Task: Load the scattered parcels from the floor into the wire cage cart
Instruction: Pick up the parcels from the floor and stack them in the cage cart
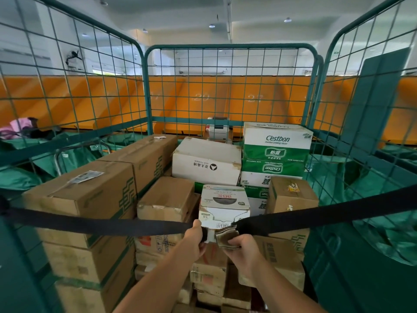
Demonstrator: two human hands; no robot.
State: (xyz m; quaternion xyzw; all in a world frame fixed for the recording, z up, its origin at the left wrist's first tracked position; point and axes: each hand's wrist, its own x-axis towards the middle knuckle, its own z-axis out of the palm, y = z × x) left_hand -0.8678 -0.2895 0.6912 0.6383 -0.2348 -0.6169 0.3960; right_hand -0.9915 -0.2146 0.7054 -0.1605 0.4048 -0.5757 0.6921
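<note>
Parcels (167, 199) fill the wire cage cart (228, 47); in front of it my left hand (194, 239) and right hand (242, 247) each grip a black strap (101, 223) end. I'd pull both taut before fastening.

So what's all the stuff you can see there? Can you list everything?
wire cage cart: one, green, all around the boxes
brown boxes: many, stacked left, middle and right in the cart
white box: one, at the back middle
Cestbon water cartons: several, white and green, stacked back right
small white carton: one, front middle
strap: black, two halves across the open front
orange wall: behind the cart
left hand: grips the left strap end
right hand: grips the right strap end
</note>
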